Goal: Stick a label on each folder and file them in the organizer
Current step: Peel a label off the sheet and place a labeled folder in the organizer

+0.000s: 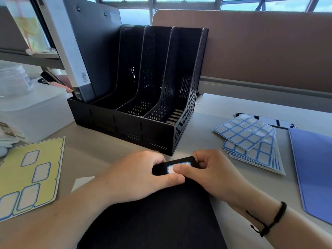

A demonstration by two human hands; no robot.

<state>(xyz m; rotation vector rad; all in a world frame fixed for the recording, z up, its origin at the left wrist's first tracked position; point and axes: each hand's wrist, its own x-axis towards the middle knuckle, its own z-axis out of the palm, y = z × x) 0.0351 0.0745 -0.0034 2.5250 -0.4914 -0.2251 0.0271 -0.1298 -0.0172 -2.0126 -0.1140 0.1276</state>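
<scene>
pressing a label (pixel 177 168) onto the black folder (pixel 161 212) lying on the desk (pixel 224 112), my left hand (pixel 142 175) and right hand (pixel 210 173) curled on its top edge, thumbs smoothing. next i judge: file it in the organizer (pixel 143 90) just behind.

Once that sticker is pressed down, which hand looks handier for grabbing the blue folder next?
Probably the right hand: the blue folder lies on the desk on its side, past the label sheets, while the left hand would have to cross over the black folder.
</scene>
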